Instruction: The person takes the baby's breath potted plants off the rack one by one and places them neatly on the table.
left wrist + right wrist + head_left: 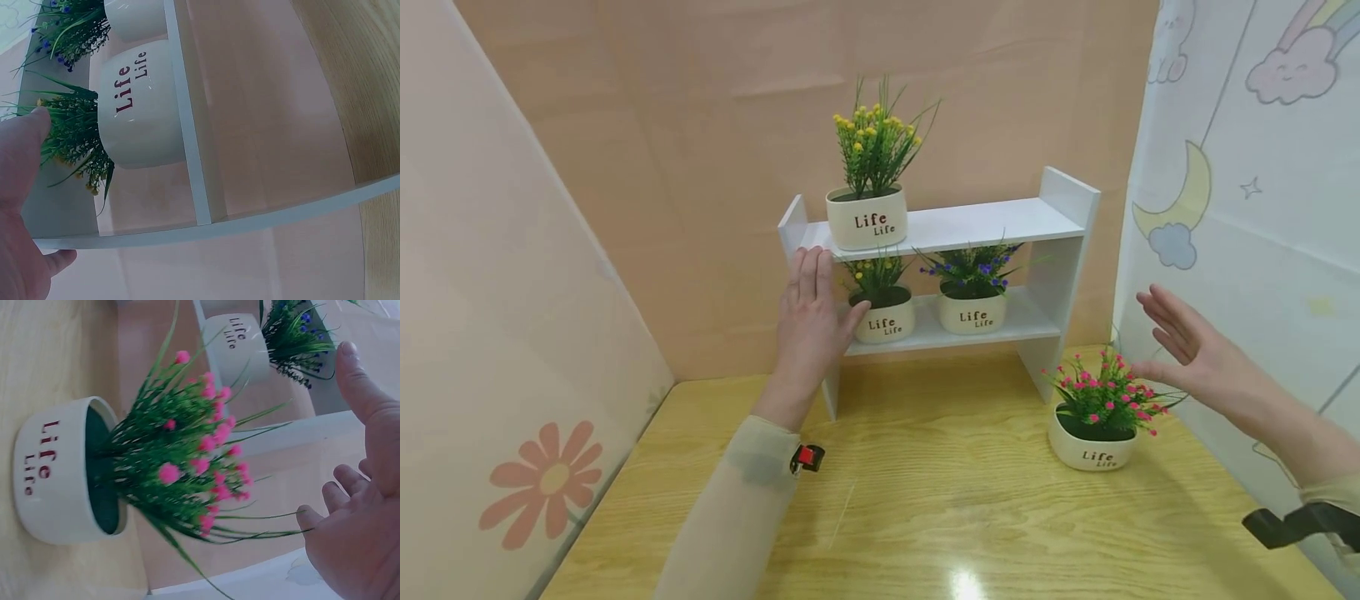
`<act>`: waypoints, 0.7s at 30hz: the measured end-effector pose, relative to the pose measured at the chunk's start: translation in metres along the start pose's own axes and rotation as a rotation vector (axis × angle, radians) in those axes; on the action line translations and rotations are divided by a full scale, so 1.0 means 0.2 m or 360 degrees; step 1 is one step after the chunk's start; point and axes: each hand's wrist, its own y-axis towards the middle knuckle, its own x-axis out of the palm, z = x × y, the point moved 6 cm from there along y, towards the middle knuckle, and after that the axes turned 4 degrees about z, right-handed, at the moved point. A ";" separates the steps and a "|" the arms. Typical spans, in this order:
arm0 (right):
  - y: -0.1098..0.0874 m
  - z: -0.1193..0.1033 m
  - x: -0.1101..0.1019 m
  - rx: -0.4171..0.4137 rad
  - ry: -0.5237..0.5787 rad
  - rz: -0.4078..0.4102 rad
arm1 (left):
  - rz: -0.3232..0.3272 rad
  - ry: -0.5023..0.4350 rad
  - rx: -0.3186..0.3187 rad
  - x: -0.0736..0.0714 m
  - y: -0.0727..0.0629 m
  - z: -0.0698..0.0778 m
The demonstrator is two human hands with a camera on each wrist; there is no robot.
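Observation:
My left hand point(811, 321) is at the left end of a white two-tier shelf point(1000, 223), its fingers straight and pointing up; whether they touch the shelf I cannot tell. In the left wrist view its thumb and a finger lie on either side of the shelf's side panel. Behind the thumb, a pot with yellow flowers point(883, 323) stands on the lower tier. My right hand point(1206, 354), fingers extended and holding nothing, hovers above and right of a white pot with pink flowers point(1093, 446) on the table. A few grass blades reach toward its fingers in the right wrist view.
Another yellow-flowered pot point(867, 221) stands at the left of the top tier. A pot with purple-blue flowers point(973, 315) is on the lower tier's right. Patterned cloth walls point(1232, 217) flank the wooden table point(925, 500) on both sides.

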 end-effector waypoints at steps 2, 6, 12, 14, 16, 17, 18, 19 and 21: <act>0.03 -0.05 0.00 -0.0013 0.0012 -0.0022 | -0.0003 -0.0005 -0.0011 0.00 0.00 0.00; 0.07 -0.14 0.00 -0.0026 -0.0026 -0.0044 | -0.0004 0.0009 -0.0010 0.01 0.00 0.00; 0.15 -0.28 0.03 -0.0050 -0.0064 -0.0038 | -0.0013 0.0003 -0.0011 0.02 0.00 0.01; 0.18 -0.33 0.06 -0.0079 -0.0036 -0.0038 | -0.0017 0.0004 -0.0020 0.02 0.00 0.01; 0.21 -0.38 0.09 -0.0091 -0.0010 -0.0049 | -0.0025 0.0011 -0.0028 0.02 0.00 0.01; 0.23 -0.41 0.10 -0.0096 0.0005 -0.0060 | -0.0029 0.0014 -0.0030 0.02 0.00 0.00; 0.25 -0.43 0.12 -0.0097 0.0019 -0.0072 | -0.0031 0.0018 -0.0031 0.01 0.00 0.00; 0.26 -0.46 0.14 -0.0098 0.0033 -0.0084 | -0.0031 0.0020 -0.0032 0.01 0.00 0.00; 0.29 -0.52 0.17 -0.0098 0.0053 -0.0101 | -0.0032 0.0024 -0.0031 0.01 0.00 0.00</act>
